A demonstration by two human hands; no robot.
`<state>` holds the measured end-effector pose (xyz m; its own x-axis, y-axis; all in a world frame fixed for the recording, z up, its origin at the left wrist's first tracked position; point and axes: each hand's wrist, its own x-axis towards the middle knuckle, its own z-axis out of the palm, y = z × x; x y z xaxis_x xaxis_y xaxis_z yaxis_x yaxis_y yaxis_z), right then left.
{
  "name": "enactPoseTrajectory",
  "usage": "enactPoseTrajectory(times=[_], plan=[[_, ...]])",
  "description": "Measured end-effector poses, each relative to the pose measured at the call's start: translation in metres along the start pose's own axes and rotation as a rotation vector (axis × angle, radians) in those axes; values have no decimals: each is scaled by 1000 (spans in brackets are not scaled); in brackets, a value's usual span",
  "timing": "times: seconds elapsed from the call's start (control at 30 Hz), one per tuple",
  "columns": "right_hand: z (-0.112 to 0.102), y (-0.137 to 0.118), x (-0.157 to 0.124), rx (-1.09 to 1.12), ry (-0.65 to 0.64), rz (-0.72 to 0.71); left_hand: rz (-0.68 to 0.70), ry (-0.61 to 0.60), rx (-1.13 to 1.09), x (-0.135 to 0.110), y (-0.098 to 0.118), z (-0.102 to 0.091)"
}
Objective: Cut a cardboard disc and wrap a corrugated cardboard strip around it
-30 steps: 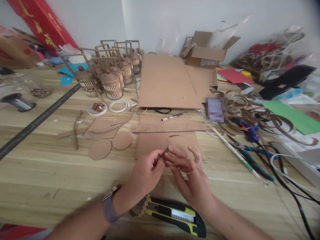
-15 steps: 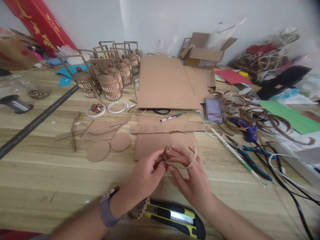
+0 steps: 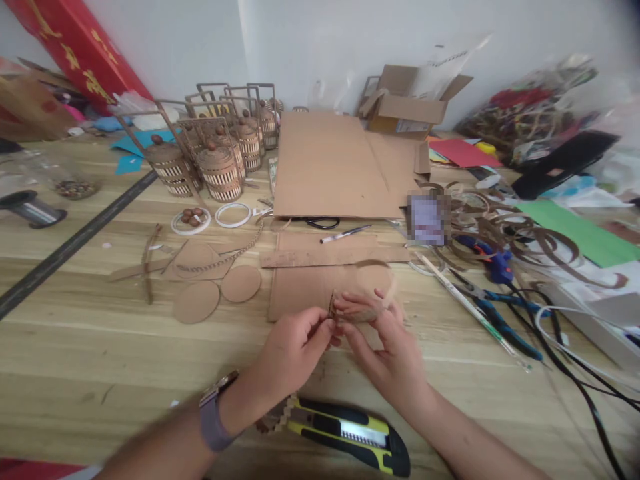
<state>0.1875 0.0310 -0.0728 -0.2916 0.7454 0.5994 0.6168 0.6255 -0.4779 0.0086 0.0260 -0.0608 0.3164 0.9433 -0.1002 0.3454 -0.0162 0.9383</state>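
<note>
My left hand (image 3: 295, 347) pinches a narrow corrugated cardboard strip (image 3: 332, 304) between thumb and fingertips, its ridged edge showing above the fingers. Close beside it, my right hand (image 3: 393, 340) has its thumb and fingers at the same strip, which curves back across those fingers; its far part is smeared by motion. Both hands are over the near edge of a flat cardboard sheet (image 3: 295, 293). Below my wrists lies a yellow and black utility knife (image 3: 325, 420). A zigzag-edged cardboard strip (image 3: 286, 413) is at the knife's tip, partly hidden by my left forearm.
Cardboard discs (image 3: 197, 301) lie to the left. Several lidded baskets (image 3: 220, 175) with tall handles stand behind. A large cardboard sheet (image 3: 320, 167) occupies the back middle. On the right are pliers (image 3: 510, 330), a blue glue gun (image 3: 497, 263), cables and brown coiled strips (image 3: 545, 243).
The strip's loop has swung round at my right hand and is now blurred. My right fingers have drawn slightly closer to my left fingertips. The left hand has barely moved.
</note>
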Motion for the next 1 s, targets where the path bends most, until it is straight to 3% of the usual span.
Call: enactPoseTrajectory(times=[0.17,0.33,0.4,0.5,0.6,0.8,0.9,1.0], plan=[[-2,-1,3,-22,-32,-14,4,11,-34,2,-1,1],[-8,-1,6,-8,-85,93,-116,61,-347,9,-2,-5],[-11,-6,7,56,-268,111,-153,121,-411,12,0,-9],[-12,-22,4,74,-626,24,-180,205,-453,16,3,-13],[-9,-40,-1,-63,-812,-67,-194,234,-482,18,6,-15],[-5,-44,-7,-201,-840,-63,-191,255,-512,18,7,-18],[-10,-30,-3,-248,-857,87,-164,306,-544,17,9,-20],[-23,-15,8,-150,-877,233,-113,378,-562,16,12,-22]])
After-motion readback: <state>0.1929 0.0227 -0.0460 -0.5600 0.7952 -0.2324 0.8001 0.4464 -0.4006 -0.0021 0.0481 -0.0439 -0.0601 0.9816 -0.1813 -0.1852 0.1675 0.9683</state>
